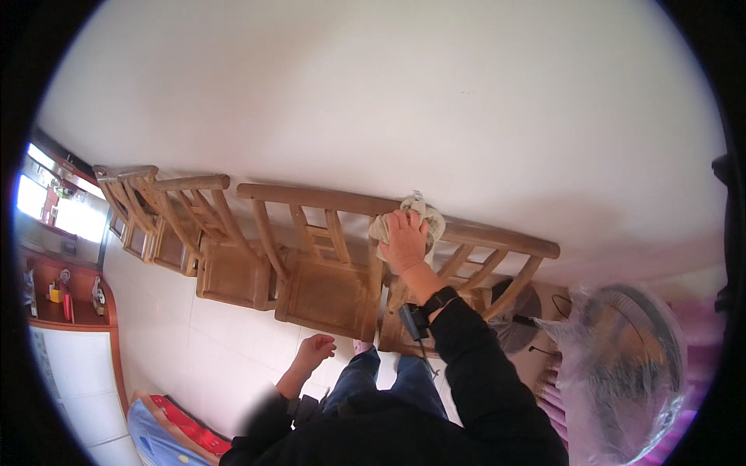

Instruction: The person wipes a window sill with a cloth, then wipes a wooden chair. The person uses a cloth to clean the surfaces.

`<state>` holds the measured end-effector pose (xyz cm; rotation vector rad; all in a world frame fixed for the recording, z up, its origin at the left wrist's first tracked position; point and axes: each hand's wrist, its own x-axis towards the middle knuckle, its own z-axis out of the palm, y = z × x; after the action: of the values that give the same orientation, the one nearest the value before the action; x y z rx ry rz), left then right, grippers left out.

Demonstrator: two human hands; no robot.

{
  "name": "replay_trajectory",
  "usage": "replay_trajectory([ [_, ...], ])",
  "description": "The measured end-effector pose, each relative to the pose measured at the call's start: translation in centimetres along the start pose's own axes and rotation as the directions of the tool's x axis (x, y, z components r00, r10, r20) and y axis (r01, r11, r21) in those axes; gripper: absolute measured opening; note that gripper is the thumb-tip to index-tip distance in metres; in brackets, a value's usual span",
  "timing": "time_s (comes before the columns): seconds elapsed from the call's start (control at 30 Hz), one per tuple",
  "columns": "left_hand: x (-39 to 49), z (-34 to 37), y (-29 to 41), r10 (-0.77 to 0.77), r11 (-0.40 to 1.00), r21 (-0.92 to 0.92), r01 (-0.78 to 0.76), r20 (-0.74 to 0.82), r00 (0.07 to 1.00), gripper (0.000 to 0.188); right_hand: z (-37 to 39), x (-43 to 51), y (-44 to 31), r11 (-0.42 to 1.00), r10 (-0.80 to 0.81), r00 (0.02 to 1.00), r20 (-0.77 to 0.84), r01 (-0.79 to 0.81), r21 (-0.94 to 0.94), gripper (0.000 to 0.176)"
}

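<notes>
My right hand (pixel 405 242) grips a bunched beige cloth (pixel 434 224) over the backrest tops of two wooden chairs, where their ends meet. One is the middle chair (pixel 329 285), with a flat seat and a slatted back. The other, a right-hand chair (pixel 501 239), is partly covered by my forearm. Part of the cloth lies under my palm, out of sight. My left hand (pixel 315 352) hangs low in front of the middle chair's seat, fingers loosely curled, with nothing seen in it.
More wooden chairs (pixel 227 271) line the white wall (pixel 373 105) leftward. A plastic-wrapped fan (pixel 623 361) stands at right, near purple fabric (pixel 702 349). A wood-trimmed cabinet (pixel 78 361) is at far left. Red and blue fabric (pixel 175 431) lies at lower left above the tiled floor (pixel 233 332).
</notes>
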<state>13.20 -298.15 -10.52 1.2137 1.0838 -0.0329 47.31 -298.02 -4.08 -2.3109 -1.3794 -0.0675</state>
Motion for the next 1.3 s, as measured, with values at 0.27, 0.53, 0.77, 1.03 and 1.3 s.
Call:
replay_trajectory([
  [0.27,2.0,2.9,2.5,-0.007,0.999,0.052,0.005,0.041,0.999,0.022,-7.0,-5.6,14.7,0.979,0.036,0.958,0.285,0.024,-0.203,0.063],
  [0.53,3.0,6.4,4.5,0.069,0.983,0.163,-0.082,0.085,0.994,0.019,-14.4,-13.7,27.7,0.929,0.173,0.983,0.061,-0.142,-0.342,0.066],
  [0.77,2.2,7.9,6.0,0.083,0.987,0.131,-0.091,0.066,0.994,0.021,-9.6,-12.9,22.7,0.825,0.541,0.806,-0.241,-0.564,-0.031,0.057],
  [1.03,0.9,8.8,7.1,0.060,0.976,0.203,-0.075,0.080,0.995,0.016,-1.8,-7.9,10.2,0.992,-0.023,0.996,-0.083,0.033,0.120,0.054],
  [1.3,6.0,9.0,10.2,0.186,0.955,0.204,-0.217,0.163,0.969,0.018,-12.2,-16.1,28.1,0.933,0.296,0.936,-0.192,-0.326,-0.151,0.064],
])
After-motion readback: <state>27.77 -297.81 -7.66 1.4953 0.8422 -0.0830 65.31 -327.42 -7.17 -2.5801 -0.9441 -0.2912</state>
